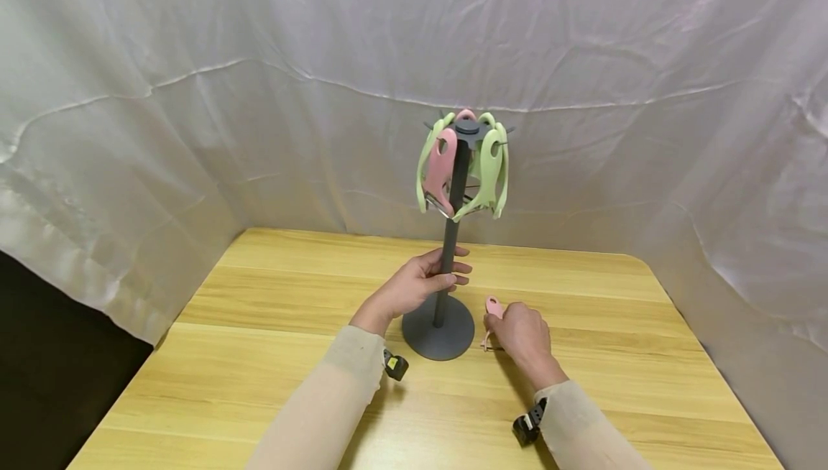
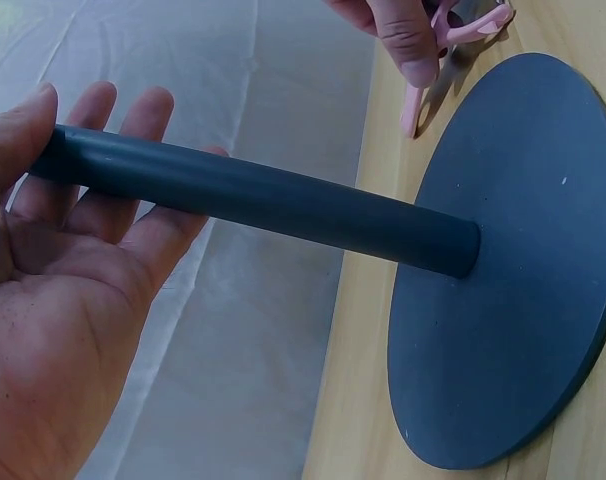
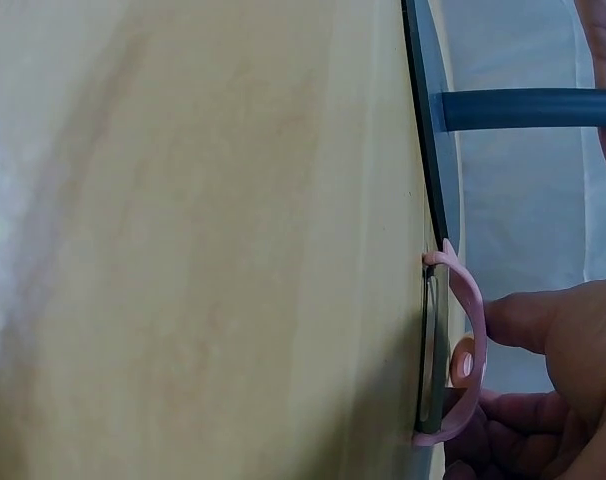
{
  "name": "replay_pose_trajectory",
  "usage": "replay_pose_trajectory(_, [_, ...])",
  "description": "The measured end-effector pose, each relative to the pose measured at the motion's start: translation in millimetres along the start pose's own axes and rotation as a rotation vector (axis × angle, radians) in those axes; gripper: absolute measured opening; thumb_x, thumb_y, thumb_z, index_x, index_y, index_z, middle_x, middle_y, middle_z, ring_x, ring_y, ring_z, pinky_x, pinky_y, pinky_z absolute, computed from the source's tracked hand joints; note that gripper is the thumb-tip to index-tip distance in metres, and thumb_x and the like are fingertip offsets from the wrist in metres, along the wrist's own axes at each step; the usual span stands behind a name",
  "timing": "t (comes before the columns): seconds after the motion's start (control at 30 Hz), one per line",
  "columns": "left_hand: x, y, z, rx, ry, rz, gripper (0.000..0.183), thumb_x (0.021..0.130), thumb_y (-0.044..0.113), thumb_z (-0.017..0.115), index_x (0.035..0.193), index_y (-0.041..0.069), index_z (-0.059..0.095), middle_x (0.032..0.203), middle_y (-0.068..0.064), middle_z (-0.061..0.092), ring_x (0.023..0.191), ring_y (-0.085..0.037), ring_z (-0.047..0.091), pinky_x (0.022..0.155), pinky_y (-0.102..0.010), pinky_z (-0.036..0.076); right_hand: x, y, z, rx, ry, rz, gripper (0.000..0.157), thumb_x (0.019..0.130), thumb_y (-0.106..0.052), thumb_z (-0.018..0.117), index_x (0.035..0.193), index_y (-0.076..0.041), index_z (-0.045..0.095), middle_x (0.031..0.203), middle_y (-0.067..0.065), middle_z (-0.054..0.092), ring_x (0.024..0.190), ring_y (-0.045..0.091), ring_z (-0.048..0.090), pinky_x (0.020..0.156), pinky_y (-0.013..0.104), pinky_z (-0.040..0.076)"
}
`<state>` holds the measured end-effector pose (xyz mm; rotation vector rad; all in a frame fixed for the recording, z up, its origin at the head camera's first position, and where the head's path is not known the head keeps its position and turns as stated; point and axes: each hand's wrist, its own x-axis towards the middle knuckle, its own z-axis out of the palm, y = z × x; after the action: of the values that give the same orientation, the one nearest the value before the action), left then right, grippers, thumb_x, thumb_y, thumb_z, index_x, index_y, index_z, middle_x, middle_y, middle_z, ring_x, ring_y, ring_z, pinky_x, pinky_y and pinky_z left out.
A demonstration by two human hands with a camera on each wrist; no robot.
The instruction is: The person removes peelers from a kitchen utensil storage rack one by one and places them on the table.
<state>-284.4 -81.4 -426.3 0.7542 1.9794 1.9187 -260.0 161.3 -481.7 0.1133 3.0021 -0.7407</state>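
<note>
A dark grey stand with a round base (image 1: 427, 341) and a slim upright pole (image 2: 283, 205) stands on the table. My left hand (image 1: 417, 284) holds the pole at its lower part, thumb on one side and loosely bent fingers on the other. To the right of the base, my right hand (image 1: 522, 330) pinches a pink Y-shaped peeler (image 3: 475, 310) between thumb and fingers. The peeler is low at the tabletop; whether it touches cannot be told. From the stand's top hooks hang several peelers, including a pink peeler (image 1: 441, 164) and a light green peeler (image 1: 488, 168).
The wooden table (image 1: 272, 297) extends on both sides of the stand. A pale cloth curtain (image 1: 323, 154) encloses the back and sides. Each wrist wears a small black camera, the left camera (image 1: 396, 366) being close to the stand's base.
</note>
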Motion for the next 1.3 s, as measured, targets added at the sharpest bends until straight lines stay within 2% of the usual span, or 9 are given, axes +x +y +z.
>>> replay_pose_trajectory(0.33, [-0.5, 1.4, 0.0, 0.013, 0.000, -0.011, 0.048, 0.109, 0.009, 0.058, 0.155, 0.017, 0.052, 0.143, -0.015, 0.066, 0.130, -0.029, 0.067, 0.109, -0.053, 0.053, -2.1, -1.2, -1.0, 0.006, -0.001, 0.006, 0.047, 0.099, -0.043, 0.063, 0.061, -0.015, 0.063, 0.061, 0.005, 0.058, 0.057, 0.024, 0.053, 0.050, 0.034, 0.038])
replay_pose_trajectory(0.57, [-0.1, 2.7, 0.7, 0.008, -0.001, -0.007, 0.048, 0.109, 0.008, 0.058, 0.156, 0.017, 0.051, 0.144, -0.016, 0.065, 0.131, -0.031, 0.066, 0.111, -0.059, 0.049, -2.3, -1.1, -2.4, 0.011, 0.006, 0.013, 0.050, 0.100, -0.047, 0.063, 0.062, -0.015, 0.063, 0.061, 0.004, 0.059, 0.057, 0.023, 0.054, 0.050, 0.034, 0.038])
replay_pose_trajectory(0.73, [-1.2, 2.7, 1.1, 0.028, 0.007, -0.011, 0.048, 0.109, 0.009, 0.057, 0.155, 0.019, 0.052, 0.144, -0.014, 0.066, 0.131, -0.028, 0.067, 0.108, -0.050, 0.054, -2.5, -0.6, -4.8, 0.021, 0.003, 0.018, 0.051, 0.100, -0.051, 0.061, 0.063, -0.016, 0.065, 0.063, 0.004, 0.060, 0.058, 0.024, 0.055, 0.050, 0.035, 0.038])
replay_pose_trajectory(0.83, [-1.5, 2.4, 1.6, 0.024, 0.007, -0.009, 0.047, 0.110, 0.009, 0.056, 0.155, 0.019, 0.052, 0.143, -0.014, 0.066, 0.131, -0.029, 0.067, 0.109, -0.053, 0.053, -3.3, -0.7, -7.3, 0.023, 0.003, 0.017, 0.053, 0.102, -0.055, 0.058, 0.070, -0.014, 0.068, 0.067, 0.006, 0.064, 0.062, 0.025, 0.058, 0.052, 0.036, 0.040])
replay_pose_trajectory(0.93, [-1.5, 1.9, 1.8, 0.017, 0.003, -0.004, 0.046, 0.110, 0.008, 0.056, 0.155, 0.017, 0.052, 0.143, -0.016, 0.066, 0.131, -0.030, 0.067, 0.111, -0.060, 0.049, -4.8, -0.7, -10.8, 0.021, 0.032, -0.007, 0.054, 0.103, -0.055, 0.058, 0.090, -0.006, 0.076, 0.084, 0.013, 0.074, 0.072, 0.030, 0.067, 0.058, 0.041, 0.049])
replay_pose_trajectory(1.07, [-1.7, 1.6, 1.4, 0.017, 0.001, 0.005, 0.046, 0.110, 0.008, 0.056, 0.154, 0.017, 0.052, 0.143, -0.016, 0.066, 0.131, -0.031, 0.067, 0.111, -0.061, 0.048, -6.6, -3.9, -17.7, 0.030, 0.103, -0.056, 0.057, 0.103, -0.051, 0.061, 0.117, 0.003, 0.075, 0.111, 0.025, 0.077, 0.093, 0.042, 0.074, 0.075, 0.054, 0.058])
replay_pose_trajectory(1.17, [-1.8, 1.8, 0.9, 0.016, 0.003, 0.007, 0.045, 0.110, 0.009, 0.056, 0.154, 0.016, 0.052, 0.142, -0.016, 0.067, 0.130, -0.031, 0.067, 0.111, -0.061, 0.049, -8.2, -9.1, -22.8, 0.056, 0.159, -0.082, 0.054, 0.102, -0.048, 0.063, 0.119, 0.002, 0.075, 0.110, 0.023, 0.077, 0.094, 0.042, 0.074, 0.079, 0.056, 0.058])
replay_pose_trajectory(1.3, [-1.6, 1.8, 1.0, 0.014, 0.003, 0.002, 0.045, 0.110, 0.009, 0.056, 0.154, 0.017, 0.052, 0.143, -0.016, 0.067, 0.130, -0.030, 0.067, 0.111, -0.061, 0.048, -11.8, -16.9, -30.0, 0.106, 0.245, -0.121, 0.045, 0.101, -0.042, 0.066, 0.113, 0.000, 0.076, 0.097, 0.014, 0.077, 0.083, 0.033, 0.072, 0.075, 0.051, 0.057])
